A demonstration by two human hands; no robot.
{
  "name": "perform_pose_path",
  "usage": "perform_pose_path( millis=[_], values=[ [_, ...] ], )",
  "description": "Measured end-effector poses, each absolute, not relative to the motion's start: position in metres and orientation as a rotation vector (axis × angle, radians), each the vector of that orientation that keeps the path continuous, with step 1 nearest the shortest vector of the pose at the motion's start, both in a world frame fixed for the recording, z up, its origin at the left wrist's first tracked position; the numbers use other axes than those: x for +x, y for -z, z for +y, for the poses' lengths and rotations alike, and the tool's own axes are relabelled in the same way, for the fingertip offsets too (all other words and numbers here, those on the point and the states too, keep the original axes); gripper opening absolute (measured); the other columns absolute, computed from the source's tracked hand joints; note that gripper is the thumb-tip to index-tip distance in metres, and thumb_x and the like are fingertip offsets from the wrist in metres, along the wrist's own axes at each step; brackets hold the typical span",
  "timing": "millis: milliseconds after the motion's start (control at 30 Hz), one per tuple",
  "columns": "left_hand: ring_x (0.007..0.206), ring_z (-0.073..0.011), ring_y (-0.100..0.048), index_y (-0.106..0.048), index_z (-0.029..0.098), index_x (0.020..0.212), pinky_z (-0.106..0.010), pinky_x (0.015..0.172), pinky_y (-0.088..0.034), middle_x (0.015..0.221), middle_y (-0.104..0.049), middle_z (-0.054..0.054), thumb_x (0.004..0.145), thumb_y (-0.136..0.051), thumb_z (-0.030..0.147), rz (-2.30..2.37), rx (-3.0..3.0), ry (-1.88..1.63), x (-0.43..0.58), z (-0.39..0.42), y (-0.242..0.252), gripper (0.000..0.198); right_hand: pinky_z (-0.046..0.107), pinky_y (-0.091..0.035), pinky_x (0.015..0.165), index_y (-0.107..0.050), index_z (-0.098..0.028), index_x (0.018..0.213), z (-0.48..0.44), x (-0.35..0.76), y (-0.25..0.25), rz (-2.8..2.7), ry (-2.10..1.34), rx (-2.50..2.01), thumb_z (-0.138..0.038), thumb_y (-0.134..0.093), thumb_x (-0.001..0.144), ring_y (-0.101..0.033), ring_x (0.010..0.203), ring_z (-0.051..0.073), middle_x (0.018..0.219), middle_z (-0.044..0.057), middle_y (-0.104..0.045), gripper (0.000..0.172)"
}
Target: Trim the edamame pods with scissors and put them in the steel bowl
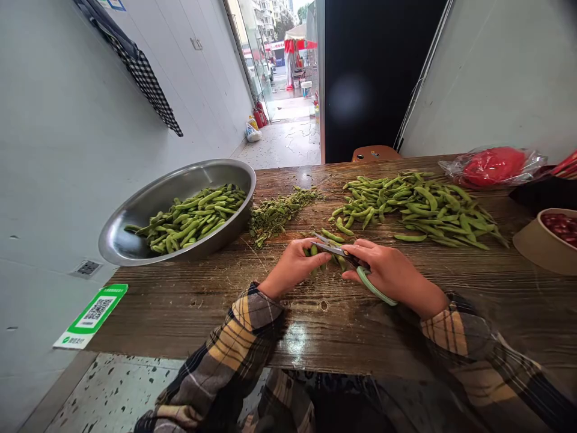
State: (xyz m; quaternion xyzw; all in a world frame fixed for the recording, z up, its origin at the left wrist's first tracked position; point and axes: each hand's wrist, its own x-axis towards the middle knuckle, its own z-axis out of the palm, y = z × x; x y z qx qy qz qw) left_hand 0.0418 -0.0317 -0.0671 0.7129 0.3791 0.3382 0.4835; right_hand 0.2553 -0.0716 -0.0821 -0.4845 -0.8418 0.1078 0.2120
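Observation:
My left hand (295, 264) pinches a green soybean pod (314, 250) over the middle of the wooden table (216, 313). In my right hand (383, 270) is a pair of scissors (332, 247) with pale green handles, their blades reaching to the pod at my left fingertips. A few loose pods (345, 227) lie just beyond my hands. On the right spreads a large heap of pods (419, 204). A steel bowl (225, 171) at the left is tilted towards me, with many pods in it. Part of the held pod is hidden by my fingers.
Between bowl and heap lies a pile of green trimmings (274, 216). Far right are a paper tub (541, 246) of dark red pieces and a red item in clear plastic (493, 167). A green QR-code card (92, 316) sits at the left edge. An open doorway (288, 108) is beyond.

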Motion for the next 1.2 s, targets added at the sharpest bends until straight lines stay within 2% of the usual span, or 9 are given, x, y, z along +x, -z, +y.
perform_pose_path(
  millis=[100,400,500,600,667,800,1000,1200],
  values=[
    [0.085,-0.0158,-0.058,-0.072,0.017,0.085,-0.026,0.084,-0.042,0.087,-0.068,-0.003,0.081,-0.064,0.029,0.887,1.757,-0.800,0.042,-0.031,0.070,0.014,0.033,-0.050,0.068,-0.059,-0.021,0.118,-0.072,0.256,0.083,-2.375,-0.304,-1.339,-0.040,-0.063,0.085,-0.066,0.083,0.024,0.104,0.009,-0.066,0.039],
    [0.080,-0.0137,-0.057,-0.073,0.016,0.082,-0.024,0.080,-0.043,0.085,-0.068,-0.004,0.077,-0.069,0.030,0.888,1.622,-0.772,0.040,-0.029,0.076,0.016,0.034,-0.050,0.075,-0.061,-0.020,0.116,-0.071,0.258,0.084,-2.388,-0.389,-1.295,-0.041,-0.062,0.086,-0.066,0.092,0.025,0.106,0.009,-0.068,0.036],
    [0.067,-0.0095,-0.054,-0.069,0.014,0.077,-0.019,0.066,-0.042,0.075,-0.064,-0.001,0.073,-0.073,0.031,0.936,1.487,-0.825,0.040,-0.029,0.076,0.018,0.034,-0.050,0.077,-0.061,-0.018,0.115,-0.070,0.257,0.083,-2.374,-0.424,-1.259,-0.040,-0.063,0.085,-0.066,0.093,0.025,0.105,0.010,-0.069,0.037],
    [0.046,-0.0046,-0.041,-0.062,0.015,0.077,-0.016,0.043,-0.028,0.060,-0.056,0.003,0.073,-0.073,0.036,0.981,1.231,-0.860,0.038,-0.027,0.077,0.024,0.034,-0.050,0.078,-0.060,-0.016,0.117,-0.067,0.259,0.084,-2.255,-0.453,-1.260,-0.040,-0.063,0.085,-0.065,0.093,0.025,0.105,0.011,-0.068,0.040],
    [0.041,-0.0033,-0.036,-0.059,0.016,0.081,-0.016,0.038,-0.019,0.059,-0.056,0.004,0.072,-0.073,0.037,0.976,1.081,-0.906,0.037,-0.025,0.078,0.026,0.035,-0.050,0.080,-0.060,-0.016,0.117,-0.065,0.261,0.085,-2.143,-0.462,-1.305,-0.042,-0.064,0.084,-0.065,0.095,0.026,0.107,0.012,-0.067,0.042],
    [0.040,-0.0020,-0.035,-0.056,0.016,0.081,-0.016,0.037,-0.017,0.063,-0.062,0.002,0.071,-0.073,0.033,0.917,0.917,-1.025,0.034,-0.022,0.079,0.027,0.038,-0.050,0.084,-0.059,-0.017,0.119,-0.062,0.264,0.088,-2.063,-0.482,-1.340,-0.045,-0.067,0.080,-0.064,0.099,0.026,0.112,0.012,-0.064,0.048],
    [0.040,-0.0018,-0.036,-0.055,0.016,0.081,-0.016,0.037,-0.018,0.065,-0.063,0.002,0.073,-0.072,0.031,0.878,0.885,-1.053,0.035,-0.023,0.080,0.024,0.037,-0.052,0.077,-0.056,-0.018,0.121,-0.062,0.263,0.092,-2.152,-0.506,-1.290,-0.047,-0.067,0.080,-0.064,0.084,0.023,0.100,0.008,-0.063,0.052],
    [0.042,-0.0024,-0.038,-0.056,0.015,0.081,-0.016,0.038,-0.020,0.065,-0.063,0.001,0.073,-0.073,0.032,0.901,0.959,-0.990,0.040,-0.027,0.079,0.025,0.038,-0.052,0.079,-0.056,-0.016,0.122,-0.063,0.261,0.088,-2.168,-0.513,-1.281,-0.046,-0.066,0.081,-0.064,0.087,0.023,0.102,0.009,-0.064,0.052]
  ],
)
